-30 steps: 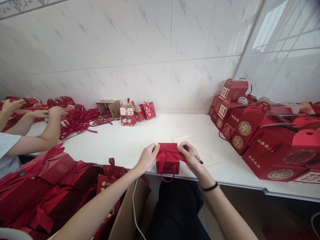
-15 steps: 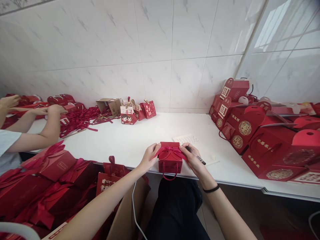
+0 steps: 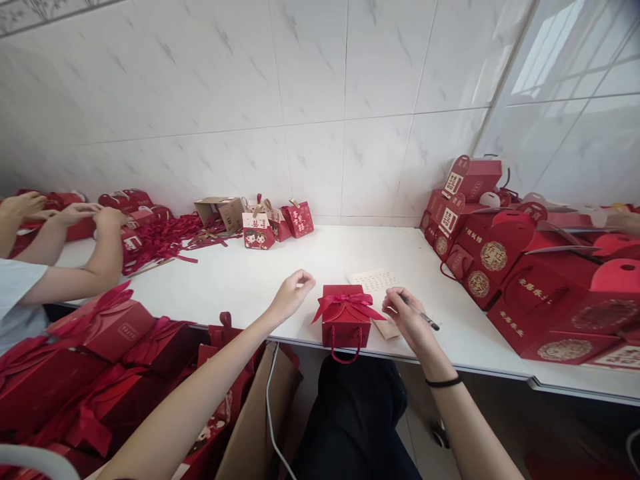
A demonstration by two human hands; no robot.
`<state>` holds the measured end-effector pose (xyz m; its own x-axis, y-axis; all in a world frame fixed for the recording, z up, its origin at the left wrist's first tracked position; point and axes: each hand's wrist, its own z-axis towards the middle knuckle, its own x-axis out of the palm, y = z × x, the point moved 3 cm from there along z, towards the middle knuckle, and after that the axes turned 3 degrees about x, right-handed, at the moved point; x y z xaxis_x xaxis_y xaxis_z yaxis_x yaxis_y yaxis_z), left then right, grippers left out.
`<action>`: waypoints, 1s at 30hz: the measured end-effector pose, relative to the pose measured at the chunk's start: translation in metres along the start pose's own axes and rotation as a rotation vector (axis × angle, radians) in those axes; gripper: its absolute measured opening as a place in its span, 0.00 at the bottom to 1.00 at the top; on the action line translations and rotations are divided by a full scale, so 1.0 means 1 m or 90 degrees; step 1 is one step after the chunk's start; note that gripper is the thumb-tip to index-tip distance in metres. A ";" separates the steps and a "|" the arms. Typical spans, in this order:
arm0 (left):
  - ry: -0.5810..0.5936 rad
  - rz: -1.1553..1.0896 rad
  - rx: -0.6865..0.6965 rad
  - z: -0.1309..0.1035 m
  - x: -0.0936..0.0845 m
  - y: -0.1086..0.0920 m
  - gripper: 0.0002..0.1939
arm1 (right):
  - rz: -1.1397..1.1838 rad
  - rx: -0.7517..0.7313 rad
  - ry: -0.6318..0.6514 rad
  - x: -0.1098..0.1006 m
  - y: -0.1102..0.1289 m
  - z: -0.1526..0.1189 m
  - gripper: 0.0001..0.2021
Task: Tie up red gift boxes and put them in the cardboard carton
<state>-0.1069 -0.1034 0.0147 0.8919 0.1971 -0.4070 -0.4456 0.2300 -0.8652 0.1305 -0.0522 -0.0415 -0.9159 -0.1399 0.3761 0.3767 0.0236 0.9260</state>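
Red box (image 3: 347,335) sits on white table (image 3: 200,287), rope handle (image 3: 346,361) overhanging near edge. Just changed: both hands are off the ribbon bow (image 3: 349,299), now spread w/o support, so bow-straightening looks done or paused. Box's handle side faces the wearer; bow runs L–R across the top; box's own long axis is hard to tell, view's too foreshortened. L hand (image 3: 294,293), L of box & clear of it, is half open, empty. R hand (image 3: 407,317), just R of box, curls loosely round a pen (image 3: 429,321). Paper sheet (image 3: 373,279) behind box; stacked boxes (image 3: 543,307) well R of it.
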 end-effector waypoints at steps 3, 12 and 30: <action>0.039 0.058 0.064 0.004 0.004 -0.024 0.12 | -0.014 -0.031 -0.032 -0.012 0.004 0.004 0.18; 0.135 0.321 0.143 -0.008 0.026 -0.049 0.10 | -0.334 -0.223 0.001 -0.001 0.018 -0.023 0.18; 0.405 0.558 0.304 -0.028 0.047 -0.047 0.31 | -0.580 -0.229 0.037 -0.019 0.021 -0.027 0.20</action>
<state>-0.0419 -0.1318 0.0275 0.0859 -0.0141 -0.9962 -0.7871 0.6120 -0.0765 0.1597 -0.0758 -0.0303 -0.8727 -0.0033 -0.4882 -0.4419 -0.4197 0.7928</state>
